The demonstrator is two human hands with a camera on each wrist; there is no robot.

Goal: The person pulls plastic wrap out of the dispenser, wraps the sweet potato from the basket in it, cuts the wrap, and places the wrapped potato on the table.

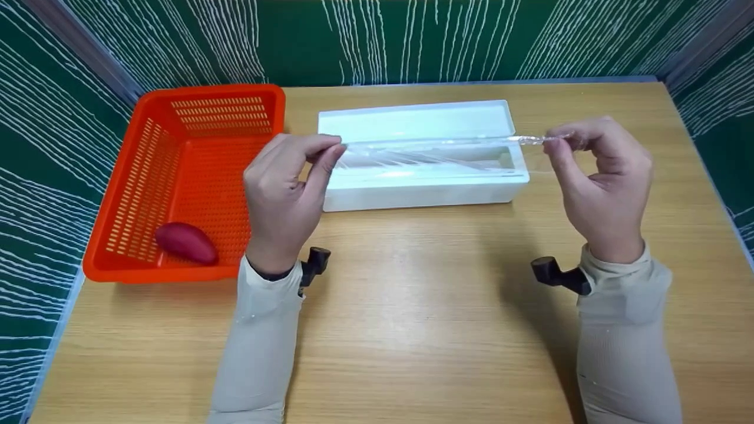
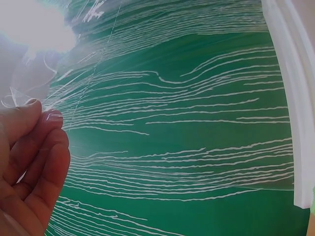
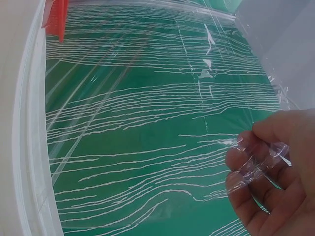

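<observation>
A sheet of clear plastic wrap is stretched between both hands above a white box with its lid up. My left hand pinches one corner between thumb and forefinger, near the box's left end. Past the box's right end, my right hand pinches the other corner, where the film is bunched. In the left wrist view the film fans out from the fingertips. Crumpled film lies across the fingers in the right wrist view. Inside the box, the roll is hard to make out.
An orange-red plastic basket stands to the left, partly behind the left hand. In its near corner lies a dark red oval object, like a sweet potato. The wooden table meets green walls with white wavy lines.
</observation>
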